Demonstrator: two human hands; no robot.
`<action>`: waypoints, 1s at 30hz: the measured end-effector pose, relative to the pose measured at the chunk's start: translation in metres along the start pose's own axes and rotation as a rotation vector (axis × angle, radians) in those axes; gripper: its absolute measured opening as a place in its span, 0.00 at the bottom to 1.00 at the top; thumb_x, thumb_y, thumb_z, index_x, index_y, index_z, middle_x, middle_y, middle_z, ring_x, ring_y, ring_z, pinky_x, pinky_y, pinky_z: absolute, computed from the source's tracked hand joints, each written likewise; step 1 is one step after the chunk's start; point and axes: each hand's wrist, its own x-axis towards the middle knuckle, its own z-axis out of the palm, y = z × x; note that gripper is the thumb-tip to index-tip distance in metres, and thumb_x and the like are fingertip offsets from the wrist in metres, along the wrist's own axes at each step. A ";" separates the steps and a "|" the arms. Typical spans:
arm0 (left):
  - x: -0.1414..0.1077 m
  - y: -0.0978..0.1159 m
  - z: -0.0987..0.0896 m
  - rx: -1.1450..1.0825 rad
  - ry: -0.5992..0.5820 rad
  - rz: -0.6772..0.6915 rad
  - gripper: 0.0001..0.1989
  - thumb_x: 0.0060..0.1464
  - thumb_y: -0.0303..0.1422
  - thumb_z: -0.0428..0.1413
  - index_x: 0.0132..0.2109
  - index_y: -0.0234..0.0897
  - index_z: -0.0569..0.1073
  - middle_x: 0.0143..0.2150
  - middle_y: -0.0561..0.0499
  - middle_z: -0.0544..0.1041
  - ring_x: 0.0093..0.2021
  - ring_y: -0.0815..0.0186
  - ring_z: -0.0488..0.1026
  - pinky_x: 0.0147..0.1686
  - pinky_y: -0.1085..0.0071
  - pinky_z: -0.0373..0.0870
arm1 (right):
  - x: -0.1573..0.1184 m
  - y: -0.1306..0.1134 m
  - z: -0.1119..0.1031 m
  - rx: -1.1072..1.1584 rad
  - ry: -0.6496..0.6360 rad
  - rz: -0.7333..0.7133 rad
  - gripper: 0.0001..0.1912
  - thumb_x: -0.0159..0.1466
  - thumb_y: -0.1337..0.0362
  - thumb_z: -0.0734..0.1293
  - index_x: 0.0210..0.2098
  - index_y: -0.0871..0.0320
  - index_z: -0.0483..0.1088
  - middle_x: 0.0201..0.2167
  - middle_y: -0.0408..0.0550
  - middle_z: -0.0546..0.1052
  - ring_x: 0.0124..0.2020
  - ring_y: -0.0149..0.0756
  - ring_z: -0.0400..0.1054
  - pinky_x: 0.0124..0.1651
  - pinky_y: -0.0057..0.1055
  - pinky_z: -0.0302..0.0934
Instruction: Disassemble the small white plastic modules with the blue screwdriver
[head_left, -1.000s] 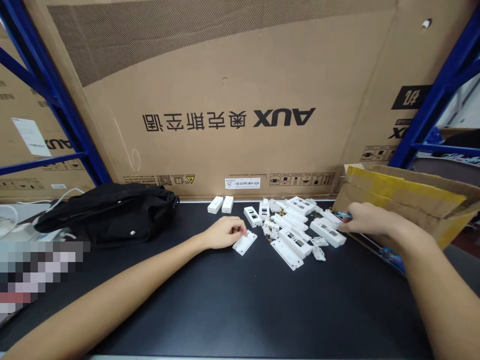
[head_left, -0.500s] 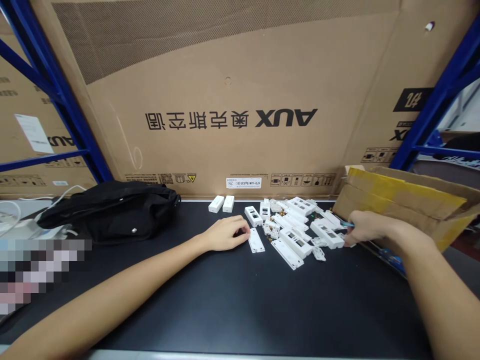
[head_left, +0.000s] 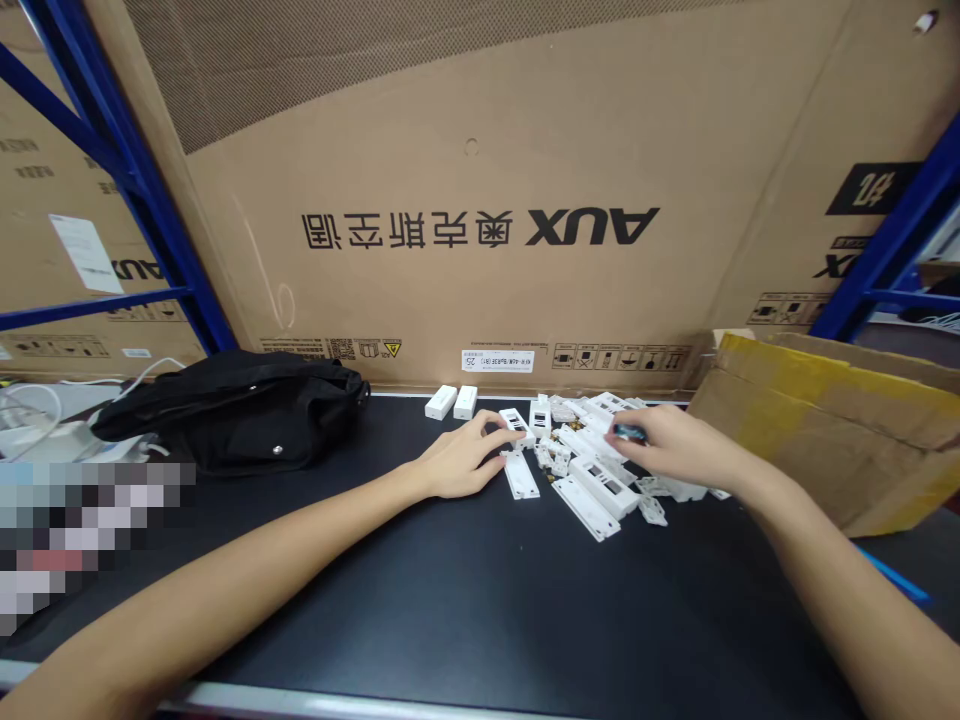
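My left hand (head_left: 461, 460) lies on the black tabletop with its fingertips on a white plastic housing (head_left: 516, 424). Just below those fingers rests a flat white plastic strip (head_left: 520, 476). My right hand (head_left: 679, 447) hovers over a heap of white plastic housings and brackets (head_left: 592, 480), pinching a small dark-blue object (head_left: 628, 432), possibly a tool handle. Two small white blocks (head_left: 441, 402) (head_left: 465, 402) stand apart at the back, left of the heap.
A black cloth bag (head_left: 247, 415) lies left of the parts, with white cables (head_left: 30, 405) beyond it. A cardboard flap with yellow tape (head_left: 817, 430) stands at right. Large AUX cartons (head_left: 480, 270) rise behind the black table, between blue shelf uprights (head_left: 127, 190).
My right hand has moved left from the cardboard flap to above the heap. My left hand has shifted right onto a housing. The camera view has also shifted slightly.
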 end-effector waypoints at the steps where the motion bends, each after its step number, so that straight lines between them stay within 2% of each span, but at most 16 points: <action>1: 0.001 0.000 0.000 0.013 0.000 -0.014 0.23 0.67 0.40 0.45 0.67 0.53 0.60 0.65 0.47 0.60 0.53 0.60 0.71 0.54 0.60 0.72 | 0.001 -0.010 0.003 0.011 -0.036 -0.049 0.14 0.64 0.55 0.62 0.29 0.55 0.74 0.24 0.46 0.76 0.26 0.38 0.68 0.32 0.32 0.58; 6: 0.007 -0.004 0.006 0.032 0.005 -0.060 0.22 0.66 0.42 0.46 0.65 0.52 0.63 0.65 0.48 0.62 0.59 0.57 0.68 0.57 0.57 0.69 | 0.004 -0.042 0.017 0.095 -0.088 -0.195 0.11 0.63 0.59 0.62 0.32 0.54 0.75 0.24 0.46 0.77 0.26 0.36 0.68 0.32 0.32 0.58; 10: 0.009 -0.009 0.010 -0.008 0.037 -0.101 0.22 0.64 0.40 0.48 0.63 0.48 0.64 0.63 0.48 0.65 0.56 0.58 0.71 0.54 0.60 0.70 | 0.004 -0.048 0.017 0.148 -0.159 -0.269 0.11 0.64 0.61 0.61 0.35 0.54 0.76 0.29 0.46 0.79 0.29 0.36 0.70 0.34 0.32 0.60; 14: 0.011 -0.016 0.011 -0.109 0.028 -0.139 0.24 0.56 0.35 0.54 0.60 0.46 0.66 0.61 0.49 0.68 0.45 0.63 0.75 0.49 0.63 0.72 | 0.000 -0.036 0.009 0.147 -0.193 -0.171 0.13 0.64 0.53 0.63 0.38 0.52 0.76 0.30 0.44 0.79 0.29 0.36 0.71 0.33 0.32 0.61; 17: 0.013 -0.019 0.009 -0.149 0.013 -0.148 0.28 0.52 0.35 0.58 0.60 0.46 0.66 0.61 0.50 0.70 0.44 0.63 0.75 0.48 0.63 0.71 | -0.002 -0.022 0.007 0.107 -0.179 -0.096 0.14 0.61 0.50 0.66 0.38 0.53 0.76 0.29 0.46 0.79 0.29 0.37 0.71 0.33 0.33 0.61; 21: 0.015 -0.019 0.006 -0.154 -0.025 -0.146 0.34 0.51 0.43 0.60 0.64 0.46 0.63 0.66 0.49 0.66 0.45 0.60 0.75 0.48 0.62 0.71 | -0.001 -0.018 0.009 0.127 -0.214 -0.090 0.16 0.61 0.50 0.66 0.41 0.53 0.76 0.32 0.47 0.80 0.31 0.39 0.72 0.35 0.33 0.62; 26: 0.019 -0.019 0.007 -0.075 -0.073 -0.117 0.43 0.50 0.59 0.57 0.68 0.47 0.58 0.71 0.49 0.60 0.56 0.53 0.72 0.52 0.60 0.70 | -0.001 -0.025 0.007 0.164 -0.259 -0.086 0.21 0.60 0.47 0.66 0.43 0.55 0.76 0.34 0.48 0.80 0.32 0.39 0.72 0.35 0.33 0.61; 30: 0.027 -0.023 0.011 -0.031 -0.049 -0.105 0.42 0.52 0.60 0.54 0.68 0.46 0.59 0.70 0.49 0.61 0.58 0.52 0.71 0.52 0.60 0.71 | -0.003 -0.027 0.006 0.177 -0.283 -0.070 0.25 0.59 0.46 0.67 0.48 0.55 0.75 0.36 0.48 0.80 0.33 0.40 0.72 0.36 0.33 0.61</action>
